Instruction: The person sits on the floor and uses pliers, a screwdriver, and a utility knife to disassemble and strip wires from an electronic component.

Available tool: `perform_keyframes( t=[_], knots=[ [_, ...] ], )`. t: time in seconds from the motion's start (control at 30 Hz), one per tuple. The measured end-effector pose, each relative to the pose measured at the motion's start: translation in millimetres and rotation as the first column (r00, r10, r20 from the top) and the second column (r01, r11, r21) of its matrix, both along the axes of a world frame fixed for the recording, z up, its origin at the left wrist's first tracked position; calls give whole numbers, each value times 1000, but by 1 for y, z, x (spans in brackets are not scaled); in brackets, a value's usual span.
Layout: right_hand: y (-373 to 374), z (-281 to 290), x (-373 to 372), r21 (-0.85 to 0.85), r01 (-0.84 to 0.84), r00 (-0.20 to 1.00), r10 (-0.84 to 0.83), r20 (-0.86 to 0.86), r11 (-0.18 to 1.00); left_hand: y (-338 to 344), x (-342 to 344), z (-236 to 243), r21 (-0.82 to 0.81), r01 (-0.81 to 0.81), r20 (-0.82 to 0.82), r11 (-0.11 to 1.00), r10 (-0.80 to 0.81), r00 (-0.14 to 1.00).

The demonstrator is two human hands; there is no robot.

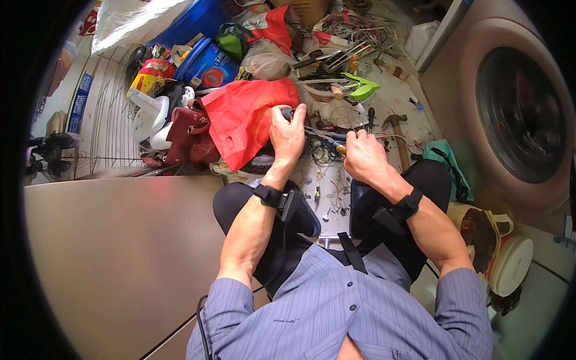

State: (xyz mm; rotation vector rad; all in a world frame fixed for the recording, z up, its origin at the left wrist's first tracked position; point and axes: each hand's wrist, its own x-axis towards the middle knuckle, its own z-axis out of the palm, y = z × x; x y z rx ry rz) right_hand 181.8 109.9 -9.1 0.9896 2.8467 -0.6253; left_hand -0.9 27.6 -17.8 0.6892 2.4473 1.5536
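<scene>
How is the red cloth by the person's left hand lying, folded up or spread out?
Spread out, though creased: the red cloth shows a broad, wrinkled surface beside the left hand, with no neat folds.

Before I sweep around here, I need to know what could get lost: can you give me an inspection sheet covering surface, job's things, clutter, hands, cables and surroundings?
Surface: pale floor, strewn with small parts and scraps.
Job's things: dark piece in the left hand; tool with blue on it in the right hand, exact types unclear.
Clutter: red bag, blue bucket, hammer, green plastic piece.
Hands: both closed on what they hold.
Cables: tangled wires on the floor; black cable by the left sleeve.
Surroundings: front-loading machine at right, metallic panel at left.
</scene>
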Motion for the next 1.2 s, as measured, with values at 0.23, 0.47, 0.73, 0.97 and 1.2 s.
perform_keyframes(
  t=[0.23, 0.47, 0.73, 0.97, 1.2],
  knots=[
    [7, -2, 4, 71, -15, 999, 13, 32, 997, -1, 2, -8, -38, 7, -56, 999, -9, 998],
    [8, -26, 14, -88, -131, 983, 118, -139, 987, 3, 3, -6, -13, 33, 16, 999, -33, 999],
    [5, -27, 20, -145, -133, 990, 126, -57, 980, -20, -13, -18, 230, 305, 439, 924, -378, 815],
    [17, -26, 35, 38, -269, 950, 271, -156, 962, -44, -10, 17, 398, 419, 656, 816, -572, 493],
    [30, -31, 51, 179, -392, 854, 429, -294, 902, -65, -9, 22, 476, 504, 778, 720, -612, 139]
  ],
)
